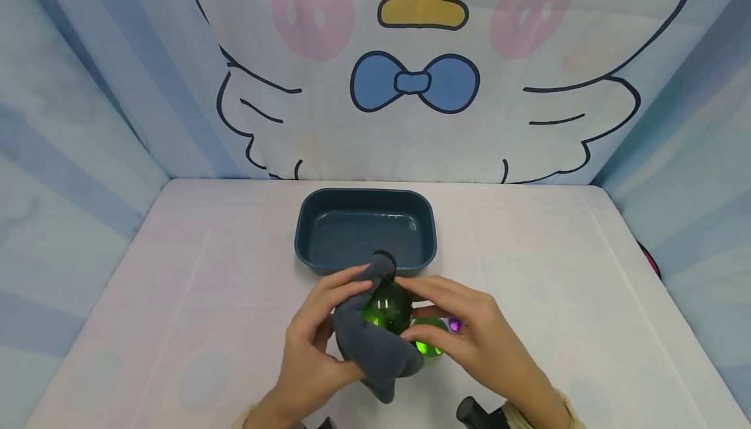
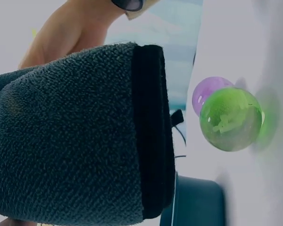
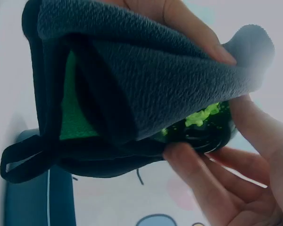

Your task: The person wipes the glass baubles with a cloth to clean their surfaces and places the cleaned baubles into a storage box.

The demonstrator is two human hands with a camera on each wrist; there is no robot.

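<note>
In the head view, a clear dark-green ball [image 1: 387, 308] is partly wrapped in a dark grey cloth [image 1: 375, 351]. My left hand [image 1: 317, 338] grips the cloth against the ball from the left. From the right, my right hand [image 1: 469, 325] pinches the ball between thumb and fingers. In the right wrist view, bright green bits show inside the ball [image 3: 203, 117] below a cloth fold. A second green ball [image 2: 231, 120] and a purple ball [image 2: 208, 92] lie on the table, partly hidden behind my right hand in the head view.
Behind my hands stands a dark teal rectangular basin [image 1: 305, 227] on the white-covered table [image 1: 235, 272]. A printed curtain [image 1: 411, 142] hangs along the far edge, and blue-striped curtains [image 1: 76, 155] flank both sides. A black cylinder [image 1: 472, 411] sits by my right wrist.
</note>
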